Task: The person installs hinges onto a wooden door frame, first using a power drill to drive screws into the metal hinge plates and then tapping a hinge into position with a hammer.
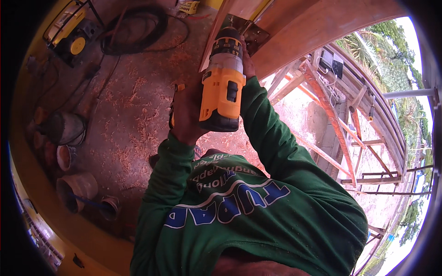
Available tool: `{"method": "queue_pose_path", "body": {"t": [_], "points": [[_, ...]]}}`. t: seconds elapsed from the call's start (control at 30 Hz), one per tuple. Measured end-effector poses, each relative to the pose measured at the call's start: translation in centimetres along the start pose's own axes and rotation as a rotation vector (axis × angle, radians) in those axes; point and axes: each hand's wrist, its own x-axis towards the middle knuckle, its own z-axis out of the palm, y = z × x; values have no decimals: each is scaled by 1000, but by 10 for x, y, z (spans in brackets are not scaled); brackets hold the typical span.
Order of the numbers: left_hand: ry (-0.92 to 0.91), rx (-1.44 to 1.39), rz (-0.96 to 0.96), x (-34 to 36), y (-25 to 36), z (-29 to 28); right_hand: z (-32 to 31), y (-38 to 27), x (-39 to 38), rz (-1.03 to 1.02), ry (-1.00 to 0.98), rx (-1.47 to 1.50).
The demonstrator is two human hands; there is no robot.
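A yellow and black cordless drill [221,101] points away from me toward a metal hinge plate [258,37] on the brown wooden door [294,25]. My left hand [186,115] is closed around the drill's handle, beside its body. My right hand [248,64] is behind the front of the drill, close to the hinge, with curled fingers; what they grip is mostly hidden. The tip at the drill's chuck sits at or near the plate; I cannot tell whether it touches. My green sleeves reach up from below.
A yellow wheeled machine [69,39] and coiled black hose [133,27] lie at upper left. Several buckets [76,188] stand along the left. Wood shavings are scattered on the concrete floor [119,106]. Timber scaffolding [331,115] stands outside at right, with trees beyond.
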Motion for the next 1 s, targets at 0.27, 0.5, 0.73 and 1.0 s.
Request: {"method": "queue_pose_path", "body": {"t": [0.27,0.5,0.73,1.0], "points": [[61,54,-5,-8,-5,-6,14,-8,-12,7,-166,159],[-71,71,-52,-21,-10,-30,30,-2,-20,35,-217,248],[-9,177,43,-38,-31,-35,13,22,-15,18,-241,349],[23,106,-13,-39,-34,-31,10,22,-7,-16,-292,277]]}}
